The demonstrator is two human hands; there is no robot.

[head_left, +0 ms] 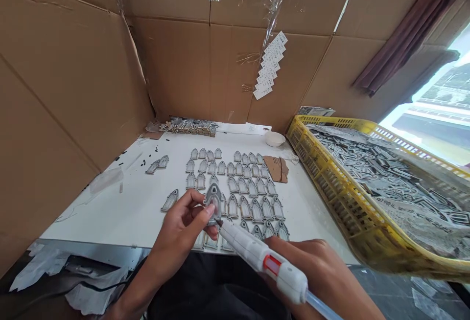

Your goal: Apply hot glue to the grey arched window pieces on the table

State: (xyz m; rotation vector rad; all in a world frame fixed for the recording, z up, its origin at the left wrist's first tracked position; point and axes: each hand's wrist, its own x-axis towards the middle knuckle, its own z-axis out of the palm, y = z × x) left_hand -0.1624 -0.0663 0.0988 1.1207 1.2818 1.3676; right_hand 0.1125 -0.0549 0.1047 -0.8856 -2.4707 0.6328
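My left hand (189,222) pinches a small grey arch-shaped metal frame (214,194) with a pointed top and a hole near its tip. Its thumb lies across the front of the piece. My right hand (312,266) is wrapped round a white glue gun (247,246) with a red window; a clear glue stick (319,305) sticks out of its back end. The dark nozzle is at the lower right edge of the held frame; whether it touches cannot be made out. Rows of similar frames (252,188) lie on the white table (308,202) beyond both hands.
A yellow plastic crate (330,197) full of loose metal frames stands at the right. At the back are stacked pieces (191,126), a white bowl (274,139) and a cardboard scrap (276,169). Cardboard walls (176,65) enclose the table. A few frames (157,164) lie apart at left.
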